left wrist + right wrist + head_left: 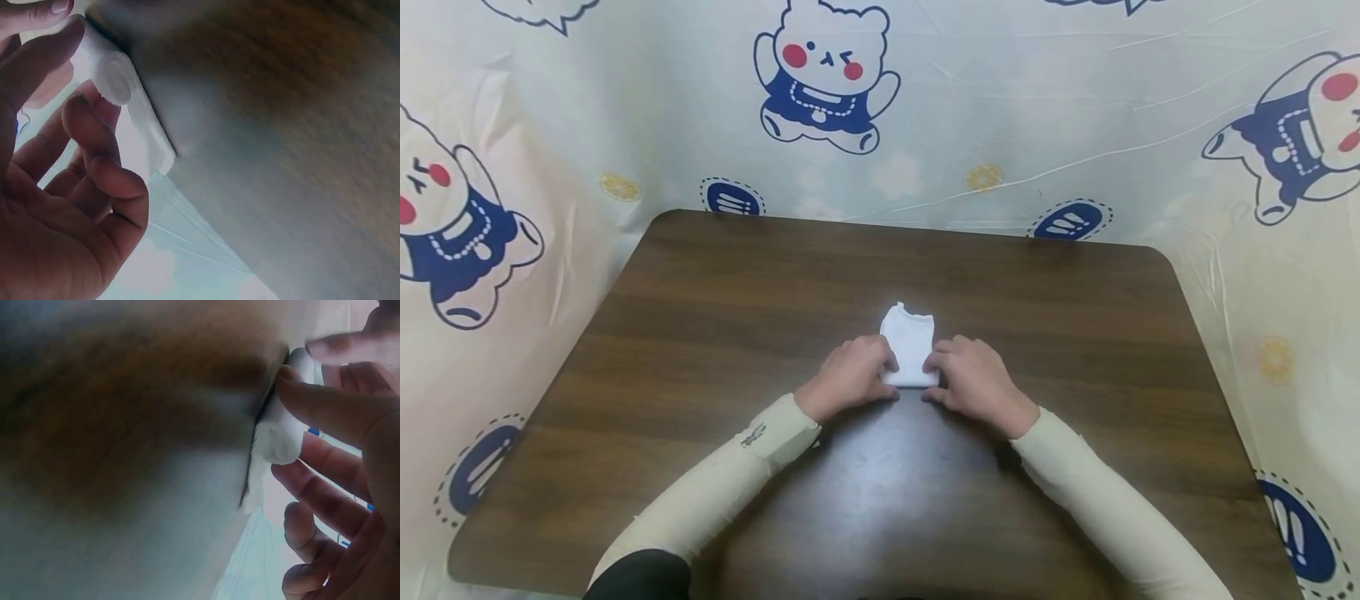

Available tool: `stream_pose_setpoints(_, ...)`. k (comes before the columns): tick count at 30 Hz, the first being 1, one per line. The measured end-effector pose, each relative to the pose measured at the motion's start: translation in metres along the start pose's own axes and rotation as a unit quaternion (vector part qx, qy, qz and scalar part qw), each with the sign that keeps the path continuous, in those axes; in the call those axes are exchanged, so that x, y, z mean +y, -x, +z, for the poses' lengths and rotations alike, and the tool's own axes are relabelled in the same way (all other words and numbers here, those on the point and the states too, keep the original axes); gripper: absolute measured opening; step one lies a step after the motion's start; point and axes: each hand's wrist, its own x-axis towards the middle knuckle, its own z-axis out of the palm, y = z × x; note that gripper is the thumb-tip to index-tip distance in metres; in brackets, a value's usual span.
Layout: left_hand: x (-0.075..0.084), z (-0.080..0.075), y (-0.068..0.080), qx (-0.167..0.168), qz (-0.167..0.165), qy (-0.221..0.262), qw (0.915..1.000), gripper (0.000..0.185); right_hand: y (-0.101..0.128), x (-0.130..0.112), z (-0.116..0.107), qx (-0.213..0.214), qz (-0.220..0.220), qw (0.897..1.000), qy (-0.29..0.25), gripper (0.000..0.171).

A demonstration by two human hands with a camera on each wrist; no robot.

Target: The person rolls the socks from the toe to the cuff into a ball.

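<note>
A small white cloth (pixel 912 346) lies on the brown table, its near end rolled up and its far end flat with an uneven edge. At the left end of the roll, my left hand (pixel 852 377) holds it between thumb and fingers. My right hand (pixel 973 379) grips the opposite end in the same way. The left wrist view shows the spiral end of the cloth roll (pixel 114 78) between the thumb and the curled fingers. In the right wrist view, the thumb (pixel 312 403) presses the near side of the roll, with fingertips on its far side.
The wooden table (pixel 760 275) has rounded corners and surrounds the cloth on all sides. Behind it and along both sides hangs a pale curtain (pixel 662 100) printed with cartoon bears, meeting the table's far edge.
</note>
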Motion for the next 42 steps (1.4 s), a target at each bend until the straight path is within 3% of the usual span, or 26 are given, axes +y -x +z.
stream_pose_setpoints(7, -0.001, 0.006, -0.004, 0.002, -0.001, -0.026, 0.9997, 0.024, -0.002, 0.002, 0.002, 0.010, -0.002, 1.000, 0.001, 0.030)
stream_pose_setpoints(14, 0.000, 0.004, -0.004, 0.005, -0.004, -0.005, 1.0000, 0.016, -0.004, 0.002, 0.002, 0.004, 0.014, 1.000, -0.010, 0.025)
stream_pose_setpoints(19, 0.002, -0.002, -0.001, 0.002, -0.016, 0.032, 0.9994, 0.012, -0.004, 0.002, -0.001, -0.009, 0.041, 0.997, -0.068, 0.026)
stream_pose_setpoints(26, -0.002, -0.005, 0.001, -0.004, -0.033, 0.090, 0.9954, 0.014, -0.001, 0.006, -0.004, -0.024, 0.051, 0.984, -0.167, 0.023)
stream_pose_setpoints(30, -0.004, -0.005, 0.001, -0.017, -0.047, 0.116, 0.9921, 0.014, -0.001, 0.007, -0.005, -0.031, 0.056, 0.979, -0.195, 0.020)
stream_pose_setpoints(37, -0.007, -0.004, -0.002, -0.021, -0.062, 0.118, 0.9909, 0.014, -0.005, 0.005, -0.004, -0.033, 0.081, 0.976, -0.198, 0.017)
stream_pose_setpoints(42, -0.009, -0.003, -0.004, -0.009, -0.072, 0.076, 0.9945, 0.017, -0.009, 0.002, -0.003, -0.032, 0.102, 0.982, -0.155, 0.019)
